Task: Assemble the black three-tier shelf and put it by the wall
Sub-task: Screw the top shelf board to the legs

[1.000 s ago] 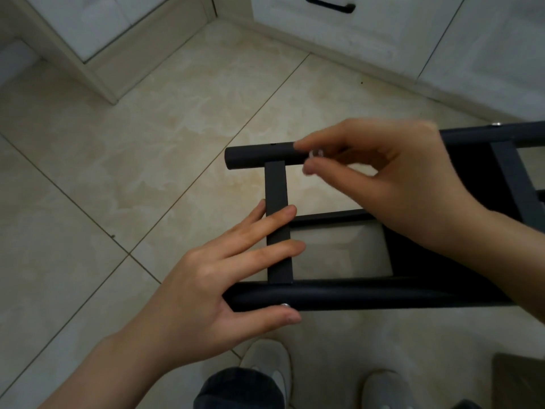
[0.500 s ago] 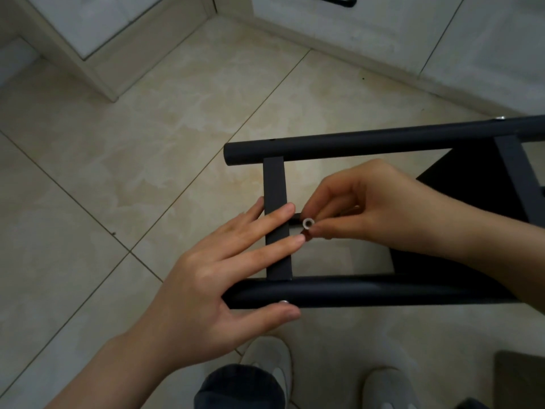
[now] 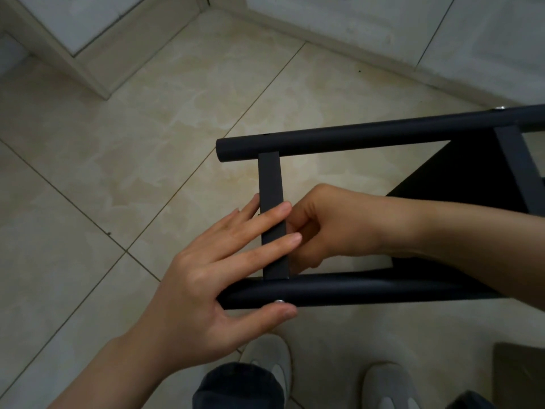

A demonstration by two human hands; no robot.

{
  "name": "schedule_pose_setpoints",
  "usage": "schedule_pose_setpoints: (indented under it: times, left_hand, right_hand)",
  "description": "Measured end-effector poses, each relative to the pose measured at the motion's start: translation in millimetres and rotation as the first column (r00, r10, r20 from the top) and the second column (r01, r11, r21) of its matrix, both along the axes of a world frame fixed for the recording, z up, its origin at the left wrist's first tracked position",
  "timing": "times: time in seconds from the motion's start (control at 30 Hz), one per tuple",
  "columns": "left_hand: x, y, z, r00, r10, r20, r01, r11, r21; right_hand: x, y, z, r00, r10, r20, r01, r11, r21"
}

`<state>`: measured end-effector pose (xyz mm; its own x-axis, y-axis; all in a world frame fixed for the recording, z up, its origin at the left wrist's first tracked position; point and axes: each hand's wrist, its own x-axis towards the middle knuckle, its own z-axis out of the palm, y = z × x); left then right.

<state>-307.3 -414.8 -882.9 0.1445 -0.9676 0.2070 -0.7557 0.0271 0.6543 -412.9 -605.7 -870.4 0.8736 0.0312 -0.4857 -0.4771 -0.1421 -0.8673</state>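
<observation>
Two round matte-black tubes, one flat crossbar between.

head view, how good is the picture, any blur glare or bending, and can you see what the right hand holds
Head view: dim, even light with soft shadows; no glare beyond a glint on the screw head; slightly soft throughout; the wide lens slightly bows the baseboard; the right hand curls behind the crossbar and the left hand, so its fingertips are hidden.
</observation>
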Motion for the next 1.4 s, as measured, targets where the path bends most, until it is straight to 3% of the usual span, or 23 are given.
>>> schedule_pose_setpoints:
  times: [0.5,0.77,1.4]
  left_hand:
    - [-1,1,1,1.000,-0.003,-0.011,0.003,1.000,0.000]
    - [-2,1,1,1.000,-0.008,-0.016,0.008,1.000,-0.001]
    - [-3,4,0,0.999,-0.014,-0.050,0.014,1.000,0.016]
  right_hand:
    - [1,-9,-9,0.976,0.074,-0.204,-0.022,0.969,0.248]
    - [1,-10,-7,0.948,0.164,-0.272,-0.077,0.950,0.303]
    - [5,-2,-12,0.926,0.172,-0.337,-0.071,0.954,0.291]
